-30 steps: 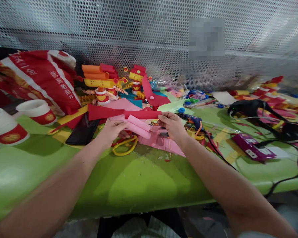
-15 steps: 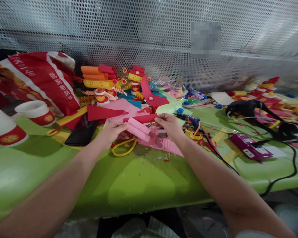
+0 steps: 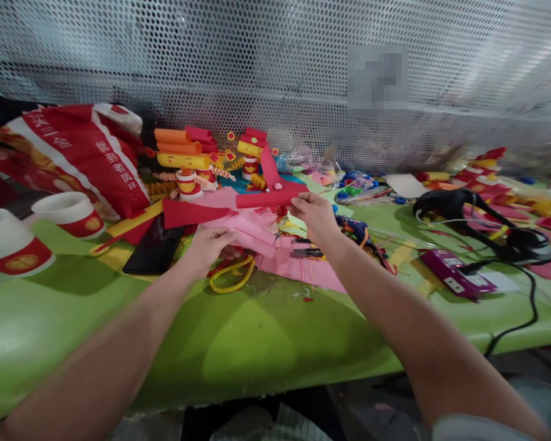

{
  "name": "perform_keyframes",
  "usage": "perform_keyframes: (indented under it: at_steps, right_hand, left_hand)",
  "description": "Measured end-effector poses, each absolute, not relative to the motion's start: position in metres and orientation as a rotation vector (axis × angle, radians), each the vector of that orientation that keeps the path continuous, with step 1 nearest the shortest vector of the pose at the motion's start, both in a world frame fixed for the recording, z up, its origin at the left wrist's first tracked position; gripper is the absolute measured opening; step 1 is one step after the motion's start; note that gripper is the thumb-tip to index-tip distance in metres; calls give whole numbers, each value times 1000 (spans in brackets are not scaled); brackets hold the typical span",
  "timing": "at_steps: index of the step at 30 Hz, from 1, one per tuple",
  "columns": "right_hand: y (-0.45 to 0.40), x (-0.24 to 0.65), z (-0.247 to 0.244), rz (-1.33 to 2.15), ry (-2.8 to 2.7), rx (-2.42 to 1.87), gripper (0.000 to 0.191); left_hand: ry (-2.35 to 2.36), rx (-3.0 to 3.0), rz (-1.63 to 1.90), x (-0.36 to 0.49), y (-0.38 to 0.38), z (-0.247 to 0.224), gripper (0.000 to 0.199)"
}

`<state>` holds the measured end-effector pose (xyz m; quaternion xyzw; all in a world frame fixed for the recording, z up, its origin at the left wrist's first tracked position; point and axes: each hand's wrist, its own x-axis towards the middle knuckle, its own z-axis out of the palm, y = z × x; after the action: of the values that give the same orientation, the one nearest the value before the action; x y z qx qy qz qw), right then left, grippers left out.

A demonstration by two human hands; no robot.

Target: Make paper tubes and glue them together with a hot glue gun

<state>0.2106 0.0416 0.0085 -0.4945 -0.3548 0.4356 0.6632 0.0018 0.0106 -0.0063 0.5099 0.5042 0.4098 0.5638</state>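
Observation:
My left hand (image 3: 212, 248) pinches the left end of a pink paper piece with rolled edges (image 3: 254, 237), held low above the cluttered table. Between the finger and thumb of my right hand (image 3: 318, 215) is the right end of a rolled red paper strip (image 3: 264, 199), raised behind the pink piece. The two papers are apart. Left of them lies a flat red paper piece (image 3: 190, 214). Pink paper scraps (image 3: 303, 269) lie beneath, and yellow-handled scissors (image 3: 232, 275) rest just below my left hand.
Paper figures (image 3: 183, 160) stand at the back, near a red bag (image 3: 80, 156). Paper cups (image 3: 68, 214) and a black phone (image 3: 155, 245) are on the left. To the right are a glue gun (image 3: 356, 229), a purple power strip (image 3: 457, 275) with a black cable, and a black headset (image 3: 463, 214).
My right hand has lifted the red strip up and away from the pink piece. My left hand keeps its hold nearly in place. The view has shifted slightly.

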Motion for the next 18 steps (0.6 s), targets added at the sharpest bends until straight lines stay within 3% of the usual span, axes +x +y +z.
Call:
perform_keyframes:
  at_steps: [11, 18]
  right_hand:
    - [105, 161, 14, 1051, -1089, -1170, 9]
    - [123, 163, 6, 697, -1628, -1384, 14]
  left_hand:
    - [1154, 1017, 1149, -4, 17, -5, 9]
    - [1122, 936, 1292, -11, 22, -4, 15]
